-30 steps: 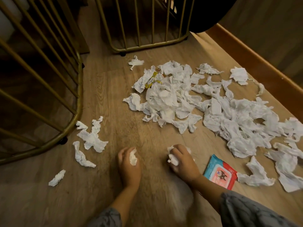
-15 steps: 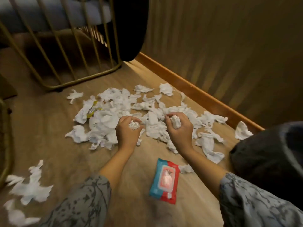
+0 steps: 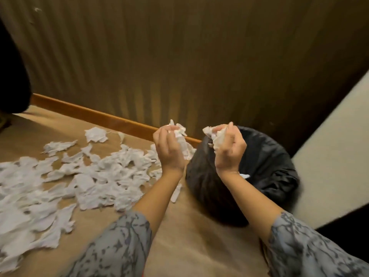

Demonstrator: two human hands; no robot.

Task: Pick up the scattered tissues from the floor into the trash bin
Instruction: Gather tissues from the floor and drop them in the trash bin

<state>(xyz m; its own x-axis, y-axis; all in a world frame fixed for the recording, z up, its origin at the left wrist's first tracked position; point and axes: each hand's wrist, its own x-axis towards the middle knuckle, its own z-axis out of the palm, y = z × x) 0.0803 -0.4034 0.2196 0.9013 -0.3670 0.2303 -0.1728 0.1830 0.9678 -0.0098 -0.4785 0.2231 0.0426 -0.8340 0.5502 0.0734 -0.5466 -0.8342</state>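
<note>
From the head view, motion blur softens the scattered tissues (image 3: 83, 176) on the floor (image 3: 189, 246), and the pile runs off the left edge. The left hand (image 3: 169, 148) curls around a crumpled tissue (image 3: 182, 140) beside the black-lined trash bin (image 3: 267, 168); the right hand (image 3: 229, 148) grips another wad (image 3: 216, 136) above its rim.

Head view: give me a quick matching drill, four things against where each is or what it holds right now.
Things:
1. left hand
2. right hand
3. trash bin
4. tissue pile

States:
A. lined with a black bag, by the wall
B. spread over the floor at left
C. grips a tissue wad above the bin's rim
D. grips a tissue wad left of the bin

Pairs: 1-D, 2-C, 3-A, 4-B
</note>
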